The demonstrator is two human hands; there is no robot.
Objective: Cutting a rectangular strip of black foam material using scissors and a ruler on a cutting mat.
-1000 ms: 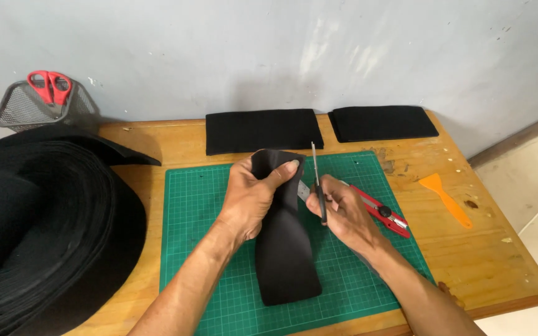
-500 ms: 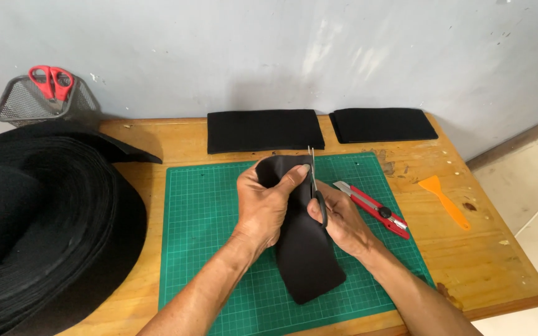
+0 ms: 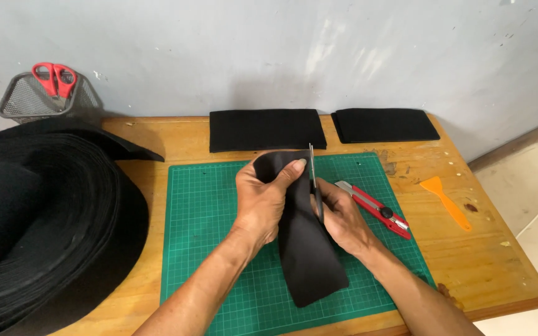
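right now held over the green cutting mat (image 3: 213,236): black felt strip (image 3: 309,255), folded top clenched in the left hand (image 3: 263,202), long axis trailing from that grip toward the body. just right of the grip, touching the fold's edge, thin upright scissor blades (image 3: 314,186), grasped by the right hand (image 3: 340,218). further right on the bench (image 3: 487,261), red utility knife (image 3: 375,208).

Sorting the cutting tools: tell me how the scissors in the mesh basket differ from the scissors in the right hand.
The basket scissors stand unused with red handles up in the mesh basket off the table's far left corner. The hand-held scissors are gripped by the right hand, blades up at the black strip over the green mat; their handles are hidden.
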